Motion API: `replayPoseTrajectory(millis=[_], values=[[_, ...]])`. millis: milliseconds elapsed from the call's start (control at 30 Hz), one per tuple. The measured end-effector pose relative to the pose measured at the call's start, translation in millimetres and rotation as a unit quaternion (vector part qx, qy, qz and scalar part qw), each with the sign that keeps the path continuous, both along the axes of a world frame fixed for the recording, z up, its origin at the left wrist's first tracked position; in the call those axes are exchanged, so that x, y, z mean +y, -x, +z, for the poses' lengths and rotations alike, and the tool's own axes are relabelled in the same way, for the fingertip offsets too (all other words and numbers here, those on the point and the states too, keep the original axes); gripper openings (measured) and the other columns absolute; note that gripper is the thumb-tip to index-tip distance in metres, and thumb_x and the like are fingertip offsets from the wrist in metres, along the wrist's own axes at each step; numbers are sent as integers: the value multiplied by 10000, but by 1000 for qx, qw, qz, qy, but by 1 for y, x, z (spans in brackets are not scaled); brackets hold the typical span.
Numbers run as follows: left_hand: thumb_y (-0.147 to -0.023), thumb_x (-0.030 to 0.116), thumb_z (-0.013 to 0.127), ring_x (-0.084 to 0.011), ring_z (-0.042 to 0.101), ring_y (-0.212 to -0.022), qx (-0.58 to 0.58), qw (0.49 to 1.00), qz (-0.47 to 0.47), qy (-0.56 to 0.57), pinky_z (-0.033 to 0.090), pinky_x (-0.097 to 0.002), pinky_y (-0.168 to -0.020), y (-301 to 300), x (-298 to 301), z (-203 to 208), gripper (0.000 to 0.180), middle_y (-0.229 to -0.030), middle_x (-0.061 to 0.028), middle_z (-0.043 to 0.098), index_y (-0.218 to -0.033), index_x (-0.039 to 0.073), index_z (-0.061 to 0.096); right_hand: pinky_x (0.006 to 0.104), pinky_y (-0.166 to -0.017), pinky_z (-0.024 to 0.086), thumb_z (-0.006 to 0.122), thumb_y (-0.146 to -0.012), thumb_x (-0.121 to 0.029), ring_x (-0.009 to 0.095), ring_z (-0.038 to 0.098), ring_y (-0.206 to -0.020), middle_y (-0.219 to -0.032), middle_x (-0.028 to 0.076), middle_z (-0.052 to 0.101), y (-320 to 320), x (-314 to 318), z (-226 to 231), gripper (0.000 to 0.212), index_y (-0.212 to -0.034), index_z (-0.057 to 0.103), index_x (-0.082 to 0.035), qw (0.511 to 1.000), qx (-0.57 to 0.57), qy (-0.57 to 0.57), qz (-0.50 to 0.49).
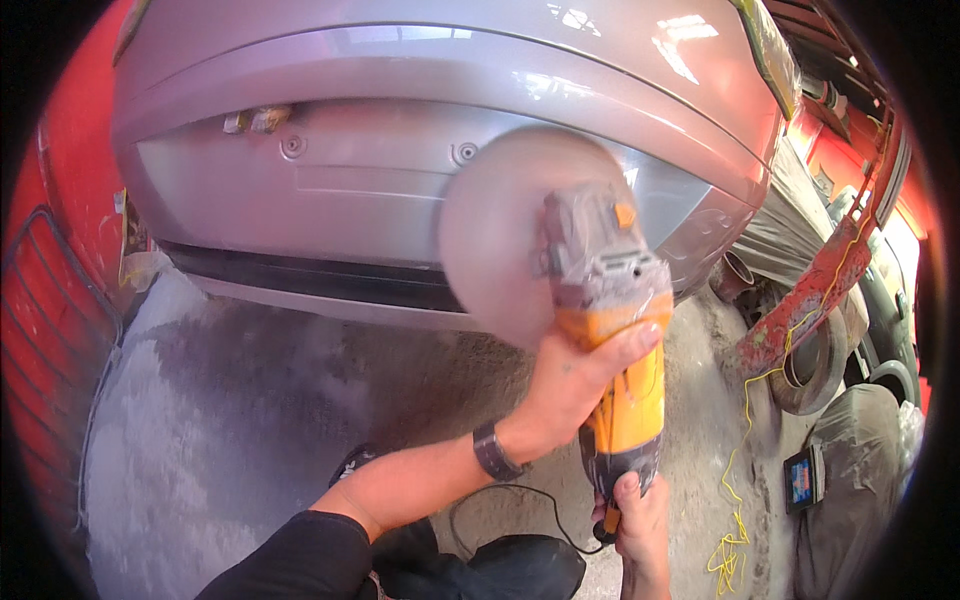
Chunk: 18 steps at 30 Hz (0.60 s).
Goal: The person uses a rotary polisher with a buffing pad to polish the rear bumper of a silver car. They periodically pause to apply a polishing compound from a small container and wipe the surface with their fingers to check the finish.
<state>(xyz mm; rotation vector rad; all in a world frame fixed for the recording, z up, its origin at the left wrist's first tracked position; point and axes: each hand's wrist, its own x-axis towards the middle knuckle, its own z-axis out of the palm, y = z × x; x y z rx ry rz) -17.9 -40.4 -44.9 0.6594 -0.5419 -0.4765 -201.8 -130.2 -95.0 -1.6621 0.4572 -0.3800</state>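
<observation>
An orange, grey and black power polisher (638,400) is gripped between my two hands. My left hand (570,385) is closed around its orange front body, just behind the dusty grey gear head. Around the black rear handle, lower down, my right hand (643,520) is closed. The large round pale pad (510,235) is smeared by motion. It overlaps the right part of the silver car's rear bumper (370,235) in view; whether it presses on the surface I cannot tell. A black cord (545,492) runs from the handle's end past my legs.
A dark metal grille (62,345) leans by the red wall at left. At right are a tire (815,370), a worn red post (815,290), a loose yellow cord (735,480) and a small screen device (803,480) on a grey cloth. Grey concrete floor (270,400) lies below the bumper.
</observation>
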Motion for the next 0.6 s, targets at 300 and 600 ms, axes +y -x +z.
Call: replayPoseTrajectory(millis=[300,600], values=[[-916,208,808,-132,685,-982,-10,1000,26,-7,573,-327,-863,7,7,5,405,-1120,-39,706,-1236,14,653,279,-553,498,697,-884,-712,140,612,-613,-755,65,632,3,15,10,748,-992,648,27,999,15,-34,2],[-940,290,776,-145,710,-898,-21,1000,-10,-11,592,-316,-798,2,-12,19,432,-1064,-66,710,-1232,3,640,280,-591,510,711,-895,-685,131,605,-664,-791,56,628,0,-6,16,704,-997,641,8,999,5,-41,1]])
